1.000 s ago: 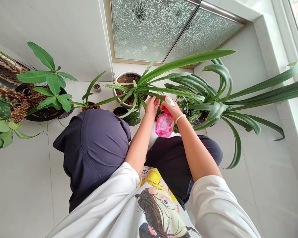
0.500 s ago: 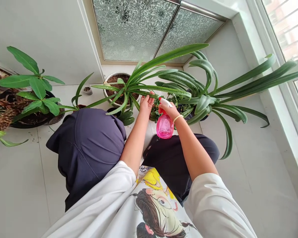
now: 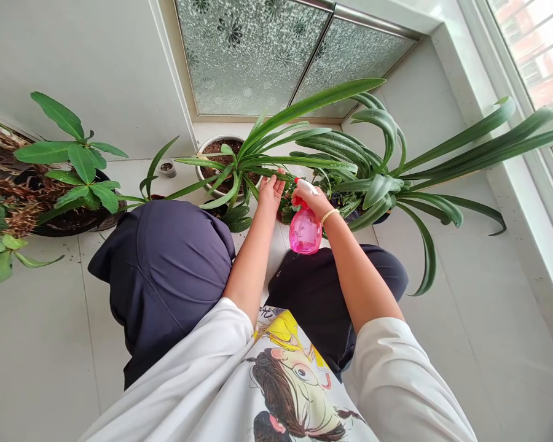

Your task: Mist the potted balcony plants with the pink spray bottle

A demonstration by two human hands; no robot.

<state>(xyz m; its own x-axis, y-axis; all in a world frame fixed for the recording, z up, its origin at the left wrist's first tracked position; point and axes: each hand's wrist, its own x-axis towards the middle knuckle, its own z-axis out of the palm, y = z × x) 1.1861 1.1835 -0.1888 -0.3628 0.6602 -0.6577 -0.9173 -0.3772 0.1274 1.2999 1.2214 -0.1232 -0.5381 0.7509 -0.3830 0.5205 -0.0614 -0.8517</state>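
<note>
My right hand is closed round the neck of a pink see-through spray bottle with a white and red spray head. The bottle is held upright, its nozzle toward the leaves at the left. My left hand has its fingers curled at a long green leaf, which lies between thumb and fingertips. That leaf belongs to a strap-leaved plant with a round pale pot of brown soil behind it. Small leafy plants partly show behind the bottle.
At the right a big plant with arching leaves reaches toward the window. Broad-leaved plant and dried spiny stems stand left. A tiny pot sits by the wall. Patterned glass panels are behind. My bent knees flank my arms.
The view has shifted slightly, so the plants at the left appear a little further right. Both hands keep their hold, with the bottle barely moved.
</note>
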